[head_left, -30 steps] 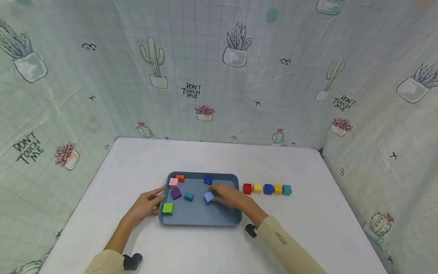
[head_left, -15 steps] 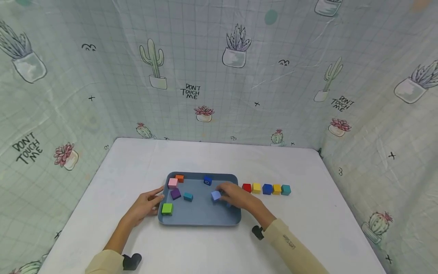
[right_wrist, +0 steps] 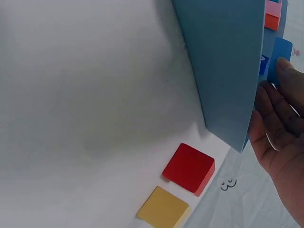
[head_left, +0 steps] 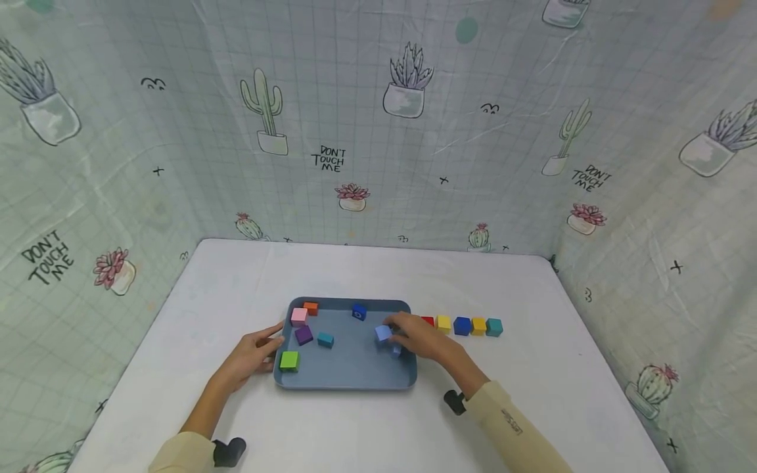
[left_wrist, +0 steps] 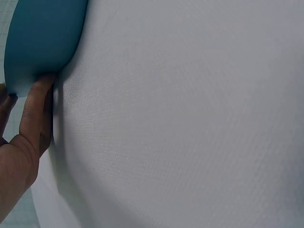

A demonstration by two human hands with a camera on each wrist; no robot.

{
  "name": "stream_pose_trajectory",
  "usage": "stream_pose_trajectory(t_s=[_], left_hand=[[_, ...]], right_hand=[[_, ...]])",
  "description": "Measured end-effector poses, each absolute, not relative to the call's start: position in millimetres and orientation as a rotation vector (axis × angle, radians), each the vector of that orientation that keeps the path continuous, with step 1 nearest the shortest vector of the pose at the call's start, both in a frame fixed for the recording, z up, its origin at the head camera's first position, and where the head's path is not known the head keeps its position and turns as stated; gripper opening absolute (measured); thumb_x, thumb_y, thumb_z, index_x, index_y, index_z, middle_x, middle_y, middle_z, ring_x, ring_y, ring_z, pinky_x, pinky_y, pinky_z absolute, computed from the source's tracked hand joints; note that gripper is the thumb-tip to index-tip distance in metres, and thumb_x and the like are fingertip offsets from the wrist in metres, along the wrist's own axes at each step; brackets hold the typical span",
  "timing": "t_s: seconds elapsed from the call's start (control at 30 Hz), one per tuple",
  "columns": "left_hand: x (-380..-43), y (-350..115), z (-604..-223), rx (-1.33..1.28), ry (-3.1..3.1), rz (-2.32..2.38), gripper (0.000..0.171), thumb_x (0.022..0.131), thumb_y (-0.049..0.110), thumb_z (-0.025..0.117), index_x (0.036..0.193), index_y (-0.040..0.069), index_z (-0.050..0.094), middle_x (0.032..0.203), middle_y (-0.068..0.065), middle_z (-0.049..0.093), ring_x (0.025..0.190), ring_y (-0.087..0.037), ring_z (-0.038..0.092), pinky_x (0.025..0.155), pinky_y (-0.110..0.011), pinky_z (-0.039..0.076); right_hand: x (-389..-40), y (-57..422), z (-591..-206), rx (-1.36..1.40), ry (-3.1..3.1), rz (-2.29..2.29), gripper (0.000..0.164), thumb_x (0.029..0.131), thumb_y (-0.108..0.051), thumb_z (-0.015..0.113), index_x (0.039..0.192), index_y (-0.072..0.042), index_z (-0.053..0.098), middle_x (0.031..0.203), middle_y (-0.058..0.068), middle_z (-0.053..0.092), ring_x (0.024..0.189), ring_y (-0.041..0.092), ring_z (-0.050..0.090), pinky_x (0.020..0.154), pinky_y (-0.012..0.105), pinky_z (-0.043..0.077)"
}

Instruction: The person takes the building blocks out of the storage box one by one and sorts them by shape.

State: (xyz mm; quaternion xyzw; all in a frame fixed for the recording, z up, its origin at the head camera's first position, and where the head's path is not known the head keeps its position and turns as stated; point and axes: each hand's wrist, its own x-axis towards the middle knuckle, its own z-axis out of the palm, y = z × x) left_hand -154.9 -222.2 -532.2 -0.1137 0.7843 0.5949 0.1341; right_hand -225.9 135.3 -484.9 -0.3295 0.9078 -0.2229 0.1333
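Note:
Over the right part of the blue-grey tray (head_left: pixel 349 376), my right hand (head_left: pixel 418 337) pinches a light blue block (head_left: pixel 383 334) between thumb and fingers. The right wrist view shows the thumb on the face of that block (right_wrist: pixel 279 59), beyond the tray's wall (right_wrist: pixel 223 66). A second light blue block (head_left: pixel 397 351) shows partly from under the hand. My left hand (head_left: pixel 250 357) touches the tray's left side with fairly straight fingers; the left wrist view has the fingertips against its outer wall (left_wrist: pixel 45 42).
Inside the tray lie orange (head_left: pixel 311 308), pink (head_left: pixel 299 316), purple (head_left: pixel 304 335), teal (head_left: pixel 325 339), green (head_left: pixel 289 360) and dark blue (head_left: pixel 359 312) blocks. Right of it runs a row: red (head_left: pixel 428 320), yellow (head_left: pixel 443 324), blue (head_left: pixel 462 326), yellow-orange (head_left: pixel 478 326), teal (head_left: pixel 494 327).
My right hand has moved right across the tray with the light blue block, and the second light blue block has come into sight beneath it. The left hand stays at the tray's side.

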Motion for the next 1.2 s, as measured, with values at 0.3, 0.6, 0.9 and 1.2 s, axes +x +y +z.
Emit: stream_pose_trajectory(t_s=[0.3,0.6,0.9,1.2], left_hand=[[-152,-221,-537,-0.353,2.267,1.711,0.056,0.096,0.025,0.056,0.146,0.011,0.035,0.119,-0.022,0.051,0.089,-0.023,0.056,0.074,-0.033,0.054],[-153,-222,-540,-0.346,2.272,1.700,0.057,0.095,0.027,0.057,0.146,0.012,0.036,0.116,-0.020,0.052,0.088,-0.023,0.054,0.072,-0.031,0.054],[-157,-224,-537,-0.314,2.274,1.709,0.059,0.095,0.030,0.057,0.147,0.014,0.034,0.118,-0.021,0.052,0.091,-0.024,0.054,0.074,-0.031,0.054],[-159,-222,-535,-0.308,2.278,1.691,0.057,0.096,0.027,0.055,0.147,0.014,0.033,0.119,-0.021,0.050,0.092,-0.025,0.054,0.074,-0.030,0.054]], right_hand=[[-222,149,-490,-0.940,2.626,-0.706,0.035,0.091,-0.015,0.064,0.123,-0.007,0.057,0.114,0.003,0.060,0.099,0.013,0.057,0.084,0.025,0.049],[-221,156,-487,-0.932,2.648,-0.740,0.035,0.089,-0.011,0.066,0.122,-0.005,0.057,0.110,0.002,0.059,0.094,0.012,0.057,0.080,0.023,0.049],[-227,161,-486,-0.914,2.695,-0.779,0.034,0.089,-0.014,0.067,0.121,-0.008,0.058,0.107,0.000,0.058,0.092,0.009,0.054,0.079,0.022,0.048],[-227,171,-488,-0.854,2.706,-0.838,0.036,0.089,-0.015,0.067,0.123,-0.007,0.058,0.108,0.000,0.059,0.091,0.009,0.055,0.076,0.021,0.049]])
